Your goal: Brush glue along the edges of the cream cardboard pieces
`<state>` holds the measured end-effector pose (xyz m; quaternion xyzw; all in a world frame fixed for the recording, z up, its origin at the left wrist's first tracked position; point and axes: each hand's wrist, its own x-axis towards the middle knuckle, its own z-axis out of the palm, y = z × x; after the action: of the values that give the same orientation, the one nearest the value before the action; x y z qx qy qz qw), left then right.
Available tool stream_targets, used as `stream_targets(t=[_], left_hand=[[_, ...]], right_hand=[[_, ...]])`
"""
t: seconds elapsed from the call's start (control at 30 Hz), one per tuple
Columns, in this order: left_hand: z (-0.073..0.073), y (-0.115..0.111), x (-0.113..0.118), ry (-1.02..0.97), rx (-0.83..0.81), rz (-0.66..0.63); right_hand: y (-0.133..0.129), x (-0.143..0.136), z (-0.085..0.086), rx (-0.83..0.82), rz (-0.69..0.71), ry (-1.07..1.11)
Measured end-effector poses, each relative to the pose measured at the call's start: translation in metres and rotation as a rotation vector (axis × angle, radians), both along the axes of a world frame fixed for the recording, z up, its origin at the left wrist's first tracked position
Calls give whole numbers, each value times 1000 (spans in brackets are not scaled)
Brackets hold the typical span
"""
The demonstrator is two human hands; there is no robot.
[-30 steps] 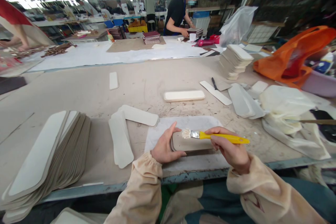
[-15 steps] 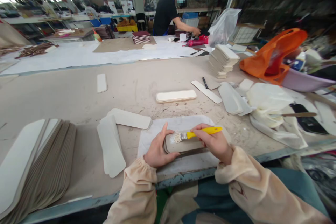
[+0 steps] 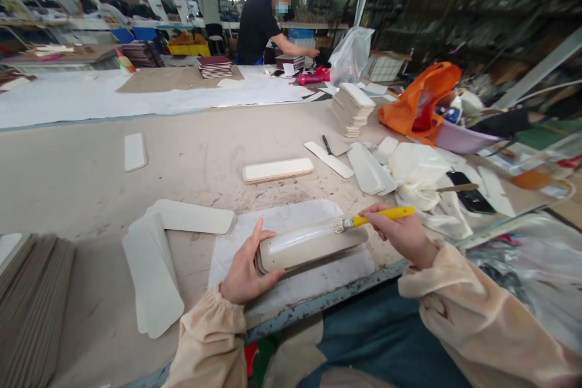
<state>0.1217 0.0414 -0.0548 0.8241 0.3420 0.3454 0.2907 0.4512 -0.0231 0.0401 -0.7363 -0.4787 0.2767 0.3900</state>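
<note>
My right hand (image 3: pixel 402 235) is closed round the yellow handle of a paintbrush (image 3: pixel 396 213). The bristles, clotted with something whitish, rest on the upper edge of a long grey-beige board with rounded corners (image 3: pixel 309 247). A wet, shiny streak runs along that board from its left end to the brush. At the left end, my left hand (image 3: pixel 248 268) grips the board between thumb and fingers. More board edges show beneath it, so it seems to top a small stack. Under the stack lies a whitish sheet (image 3: pixel 327 288), close to the table's front edge.
Pale boards (image 3: pixel 150 273) lie fanned to the left, beside a large stack (image 3: pixel 39 309). A short board pile (image 3: pixel 278 170) sits ahead. To the right are crumpled plastic (image 3: pixel 418 170), a phone (image 3: pixel 470 194), an orange bag (image 3: pixel 416 106) and a board stack (image 3: pixel 352 110). Across the table a co-worker (image 3: pixel 257 30) stands.
The brush has travelled rightward along the board, leaving a longer wet streak. My left hand stays at the left end. The view has turned right, shifting the surroundings left.
</note>
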Motion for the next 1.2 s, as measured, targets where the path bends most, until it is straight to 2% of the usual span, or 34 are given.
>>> stream_targets(t=[0.2, 0.33, 0.43, 0.57, 0.67, 0.77, 0.97, 1.2], left_hand=[[1, 0, 0, 12, 30, -11], [0, 1, 0, -9, 36, -30], [-1, 1, 0, -32, 40, -51], [0, 1, 1, -42, 31, -52], [-1, 0, 1, -42, 7, -51], [-1, 0, 1, -48, -8, -49], [2, 0, 1, -35, 16, -29], [-1, 1, 0, -6, 35, -20]], right_hand=[[-8, 20, 4, 35, -78, -144], [-18, 11, 10, 171, -112, -246], [-24, -17, 9, 219, -64, -18], [-19, -73, -5, 183, 121, 349], [-10, -109, -18, 138, 224, 414], [-5, -125, -28, 113, 276, 351], [-10, -113, -22, 107, 264, 201], [-20, -65, -14, 67, 156, 67]])
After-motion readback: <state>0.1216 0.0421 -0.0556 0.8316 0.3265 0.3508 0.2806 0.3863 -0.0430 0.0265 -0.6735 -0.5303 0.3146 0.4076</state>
